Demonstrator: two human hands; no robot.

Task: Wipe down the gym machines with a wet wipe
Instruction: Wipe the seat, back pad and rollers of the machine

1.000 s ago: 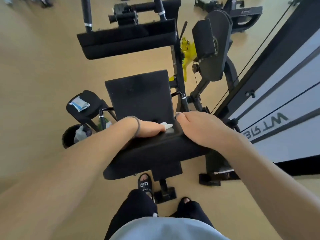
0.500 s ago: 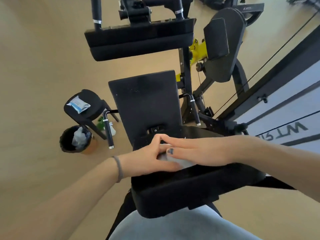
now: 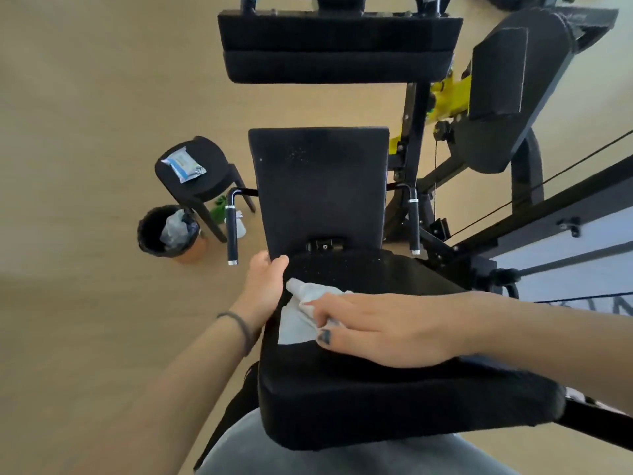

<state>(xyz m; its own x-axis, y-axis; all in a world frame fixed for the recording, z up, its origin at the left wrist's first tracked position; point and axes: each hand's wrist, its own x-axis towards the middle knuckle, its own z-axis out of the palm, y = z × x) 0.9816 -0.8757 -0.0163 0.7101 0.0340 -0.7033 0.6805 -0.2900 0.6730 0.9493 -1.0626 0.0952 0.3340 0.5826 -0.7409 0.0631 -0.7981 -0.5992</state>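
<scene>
A white wet wipe (image 3: 294, 323) lies partly bunched on the near black pad (image 3: 376, 406) of the gym machine. My right hand (image 3: 383, 327) lies flat across this pad, with straight fingers pressing the wipe down. At the pad's left edge my left hand (image 3: 263, 289) grips it, thumb on top and fingers hidden underneath. Beyond the pad are the flat black seat panel (image 3: 318, 186) and a thick roller pad (image 3: 339, 46) farther off.
Two black handles (image 3: 232, 234) (image 3: 414, 221) flank the seat panel. To the left stands a black stool (image 3: 212, 180) with a pack of wipes (image 3: 183, 164), a bin (image 3: 164, 231) and a spray bottle (image 3: 239, 224). The machine's frame and white panel (image 3: 565, 255) fill the right.
Both hands were together on the wipe. My left hand has let go and moved to the pad's left edge, and my right hand now presses the spread wipe alone. The view has come closer.
</scene>
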